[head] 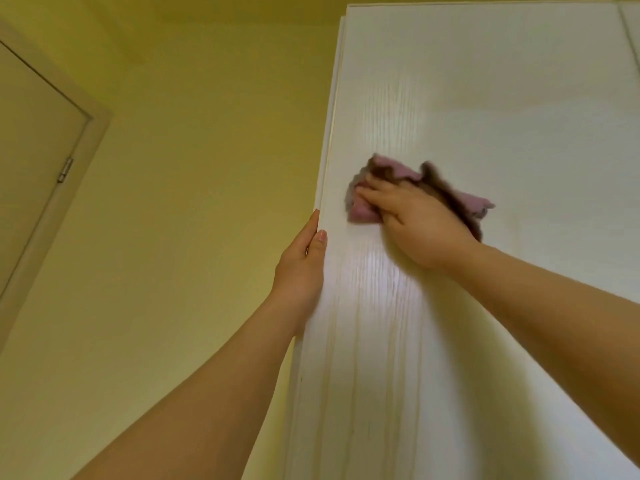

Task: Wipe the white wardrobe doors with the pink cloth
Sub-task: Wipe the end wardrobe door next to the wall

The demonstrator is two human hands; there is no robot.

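Presses the pink cloth (363,212) against the front of the white wardrobe door (485,98) with the right hand (420,225), fingers spread and fairly straight over the crumpled fabric, palm toward the panel, curling round nothing, just pinning the cloth flat. Shows the cloth bunched and motion-blurred, sticking out above the fingers and to the right of the knuckles, on the upper part of the door, near its left edge. Steadies that left edge with the left hand (303,265): thumb laid on the front face, one finger stretched up along the edge, the other fingers hidden behind it, clasping the door between thumb and fingers. Reaches up with both bare forearms from the bottom of the view. Catches a bright sheen on the wood-grain surface below the right hand. Meets a second white panel (632,29) at the top right corner, across a thin seam. Takes in a yellow wall (207,168) left of the wardrobe, with a beige room door (31,133) and its metal hinge (65,170) at the far left
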